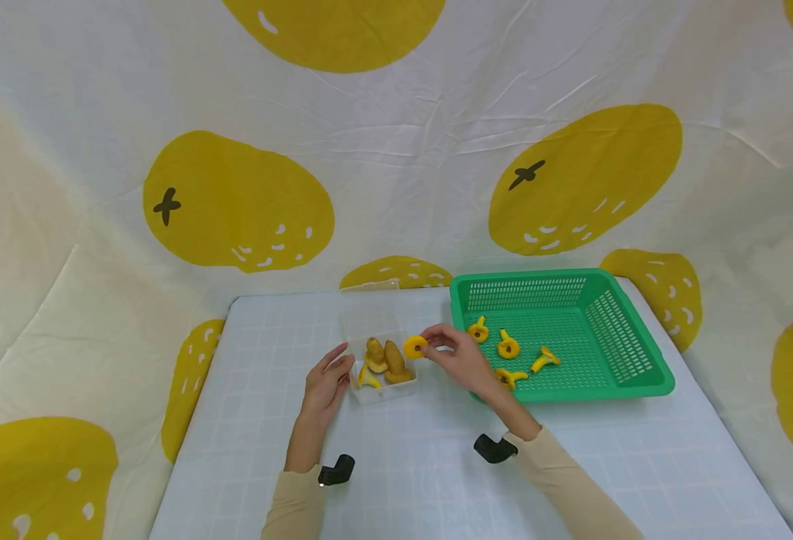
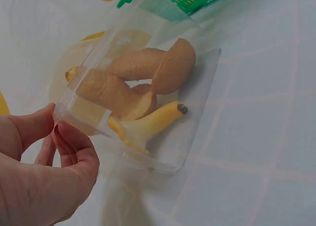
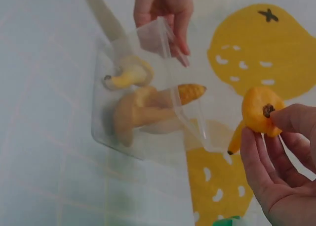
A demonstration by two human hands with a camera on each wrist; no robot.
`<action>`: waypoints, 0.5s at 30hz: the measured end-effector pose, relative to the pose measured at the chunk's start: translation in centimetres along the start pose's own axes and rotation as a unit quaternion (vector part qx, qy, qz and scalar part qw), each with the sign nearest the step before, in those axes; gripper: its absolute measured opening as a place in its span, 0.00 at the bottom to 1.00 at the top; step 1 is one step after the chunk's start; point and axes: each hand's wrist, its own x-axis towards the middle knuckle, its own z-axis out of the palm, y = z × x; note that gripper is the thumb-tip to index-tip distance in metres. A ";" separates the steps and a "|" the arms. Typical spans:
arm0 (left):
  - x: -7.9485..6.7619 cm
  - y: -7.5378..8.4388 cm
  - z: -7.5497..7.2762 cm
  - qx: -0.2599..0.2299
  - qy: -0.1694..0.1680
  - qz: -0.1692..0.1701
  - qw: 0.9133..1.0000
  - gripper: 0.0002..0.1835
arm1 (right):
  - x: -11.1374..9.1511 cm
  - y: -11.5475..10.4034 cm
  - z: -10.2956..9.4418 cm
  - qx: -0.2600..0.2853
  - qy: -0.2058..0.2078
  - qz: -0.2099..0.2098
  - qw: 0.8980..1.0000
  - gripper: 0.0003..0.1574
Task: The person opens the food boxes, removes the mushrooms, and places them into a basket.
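Observation:
My left hand (image 1: 325,382) pinches the rim of a clear plastic box (image 2: 170,164) at its left side. Inside the box lie two brown mushrooms (image 1: 396,367) and one yellow mushroom (image 2: 158,122). Between the thumb and fingers of my right hand (image 1: 460,360) is another yellow mushroom (image 3: 257,107), its cap toward the thumb and its thin stem pointing away. It is held up at the box's right rim in the head view. The box's clear lid (image 1: 370,321) is folded back behind it.
A green plastic basket (image 1: 585,391) stands right of the box, with several yellow mushrooms (image 1: 508,345) spread over its left half. A pale checked cloth covers the table (image 1: 234,450). Behind it hangs a white cloth with large yellow fruit prints (image 1: 241,202).

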 end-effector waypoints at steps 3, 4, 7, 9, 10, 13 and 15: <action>0.0 -0.1 -0.1 -0.003 0.000 0.005 1.000 0.28 | 0.0 0.0 -0.9 0.000 0.010 -0.005 1.000 0.13; 0.0 -0.1 -0.1 -0.002 0.000 0.006 1.000 0.28 | 0.0 0.0 -1.1 0.000 0.013 -0.007 1.000 0.13; 0.0 -0.1 -0.1 -0.002 0.000 0.007 1.000 0.27 | -0.2 -0.1 -2.1 -0.010 0.018 -0.012 1.000 0.14; 0.0 -0.1 -0.1 0.000 -0.001 0.008 1.000 0.27 | -0.3 -0.3 -2.6 -0.018 0.021 -0.013 1.000 0.15; 0.0 -0.1 -0.1 0.000 -0.001 0.008 1.000 0.28 | -0.4 -0.4 -3.0 -0.022 0.024 -0.014 0.999 0.15; 0.0 -0.1 -0.1 0.003 -0.004 0.009 1.000 0.28 | -0.6 -0.6 -3.9 -0.031 0.031 -0.022 0.999 0.16; 0.0 -0.1 -0.1 0.007 -0.004 0.010 1.000 0.28 | -0.7 -0.5 -4.5 -0.037 0.038 -0.022 0.998 0.16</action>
